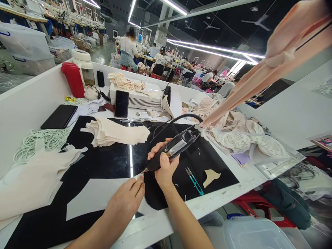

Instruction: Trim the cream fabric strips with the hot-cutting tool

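Note:
My right hand [166, 167] is wrapped around a black corded power tool [178, 143] with a silver panel; its thin tip points down-left toward my left fingers. My left hand [128, 195] is closed at the right end of a flat white cut piece [90, 197], fingers pinched by the tool's tip. Whether that piece is cloth or card I cannot tell. Both hands are over a glossy black mat [114, 162]. Right of my right hand lie teal thread snips [195, 181] and a small cream scrap [211, 177].
A stack of cream cut pieces [116, 132] lies behind my hands, more cloth [33, 183] at left. A phone [121, 103] leans on a white machine [140, 98]. The cord [181, 117] loops behind the tool. Peach strips [249, 86] hang at right, above lace cups [236, 141].

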The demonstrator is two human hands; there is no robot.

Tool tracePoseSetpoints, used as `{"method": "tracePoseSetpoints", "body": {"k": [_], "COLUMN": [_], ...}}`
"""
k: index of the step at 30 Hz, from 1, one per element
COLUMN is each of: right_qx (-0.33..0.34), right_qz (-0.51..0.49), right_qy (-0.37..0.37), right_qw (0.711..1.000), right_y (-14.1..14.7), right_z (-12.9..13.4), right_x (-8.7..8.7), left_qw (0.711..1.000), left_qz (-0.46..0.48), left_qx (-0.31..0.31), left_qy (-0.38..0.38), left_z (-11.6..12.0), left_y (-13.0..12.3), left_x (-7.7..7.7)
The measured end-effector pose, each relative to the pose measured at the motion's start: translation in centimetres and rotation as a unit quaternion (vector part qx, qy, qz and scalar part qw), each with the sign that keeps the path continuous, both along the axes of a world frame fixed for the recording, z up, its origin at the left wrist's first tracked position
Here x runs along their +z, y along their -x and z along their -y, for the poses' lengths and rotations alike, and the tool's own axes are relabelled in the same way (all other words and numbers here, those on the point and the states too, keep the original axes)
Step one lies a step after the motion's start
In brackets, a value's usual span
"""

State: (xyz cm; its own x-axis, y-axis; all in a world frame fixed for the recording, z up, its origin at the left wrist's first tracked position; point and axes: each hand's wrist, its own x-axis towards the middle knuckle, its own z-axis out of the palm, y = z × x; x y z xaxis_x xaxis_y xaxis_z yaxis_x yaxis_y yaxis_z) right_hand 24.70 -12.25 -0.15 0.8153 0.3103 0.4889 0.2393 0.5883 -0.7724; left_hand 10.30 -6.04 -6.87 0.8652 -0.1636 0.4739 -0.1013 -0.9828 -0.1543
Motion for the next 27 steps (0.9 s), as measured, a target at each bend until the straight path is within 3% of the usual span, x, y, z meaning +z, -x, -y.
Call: {"method": "tracePoseSetpoints", "body": {"k": [5,13,19,27], "right_qx": [0.022,0.018,0.013,0.014], "right_qz": [0.011,0.018,0.024,0.018], "right_qy": [-0.005,-0.007,0.004,-0.013], "right_qw": [1.000,1.000,1.000,1.000], "right_y": [0.3,0.1,0.1,0.3], "right_z": [-0.3,-0.6,-0.7,-0.4], "right_x": [-0.5,-0.6,-0.5,-0.3], "left_qw": [1.000,0.997,0.997,0.997], "left_qz": [0.000,-0.059,-0.069,-0.068], "left_qx": [-0.013,-0.009,-0.023,-0.015], "left_qy": [-0.011,-0.050,0.025,0.022], "left_z": [-0.3,-0.3,-0.6,-0.5], "left_y": [-0.1,0.1,0.2,0.2], "left_x": [-0.5,0.4,-0.6,-0.7]}}
